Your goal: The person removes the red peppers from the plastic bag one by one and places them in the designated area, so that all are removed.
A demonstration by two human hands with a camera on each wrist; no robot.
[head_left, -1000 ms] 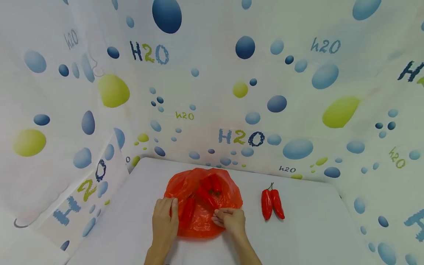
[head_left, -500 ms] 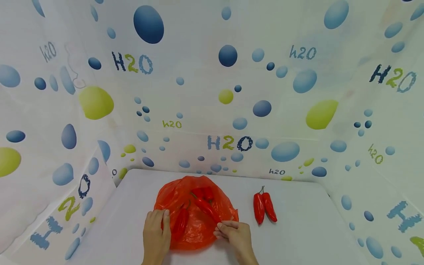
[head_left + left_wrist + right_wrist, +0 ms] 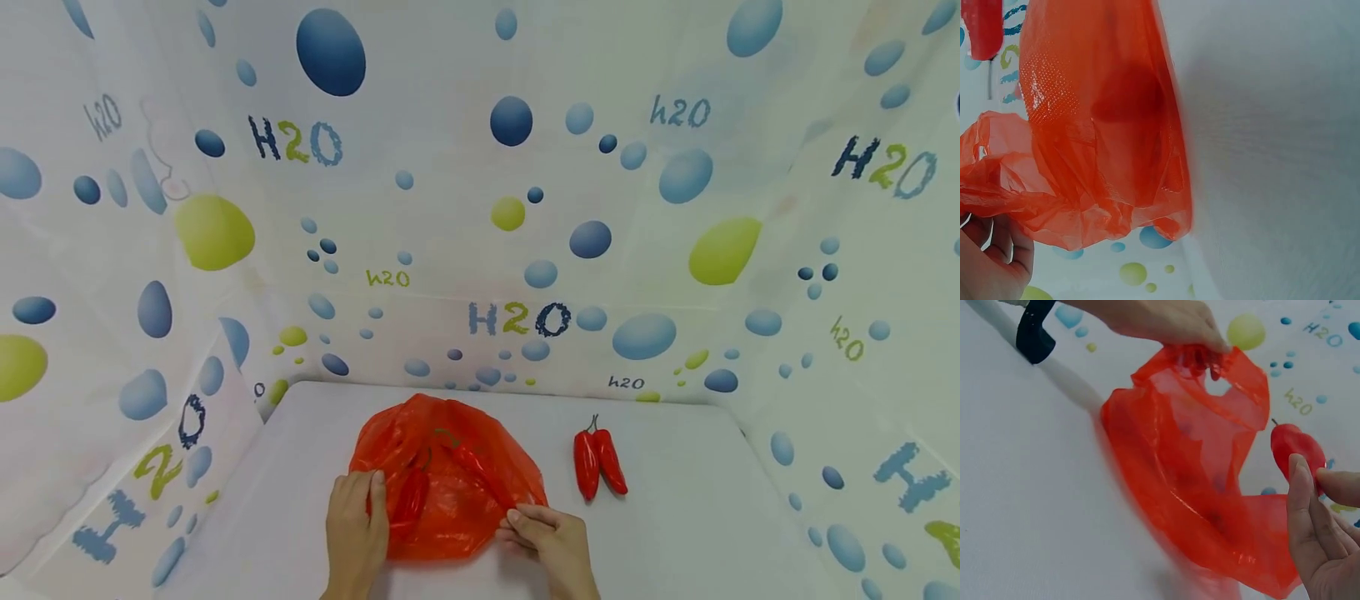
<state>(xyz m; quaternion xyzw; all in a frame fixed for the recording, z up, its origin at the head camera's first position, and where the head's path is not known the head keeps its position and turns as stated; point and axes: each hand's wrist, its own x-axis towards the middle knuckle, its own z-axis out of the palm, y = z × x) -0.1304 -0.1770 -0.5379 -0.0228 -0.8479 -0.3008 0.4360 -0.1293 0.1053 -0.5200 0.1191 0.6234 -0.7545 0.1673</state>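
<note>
My left hand [image 3: 356, 517] grips the left edge of a red translucent plastic bag [image 3: 450, 537] lying on the white table. My right hand [image 3: 551, 537], at the bag's right side, pinches a red chili pepper [image 3: 1295, 450] near its tip between thumb and fingers. In the head view this pepper overlaps the bag, green stem end up and to the left. Another red pepper [image 3: 412, 496] shows in the left part of the bag. The left wrist view has the bag's film filling the middle, with a red pepper [image 3: 984, 25] at the top left corner.
To the right of the bag lie two red peppers [image 3: 587, 467] side by side, stems pointing away from me. Patterned white sheeting [image 3: 450, 275] stands behind and beside the table [image 3: 690, 500]. A dark curved item [image 3: 1036, 337] appears near my left wrist.
The head view has shifted, then steadied. My right hand has moved slightly right with the pepper. The bag's film now spreads further over the peppers, which look duller. My left hand keeps its grip.
</note>
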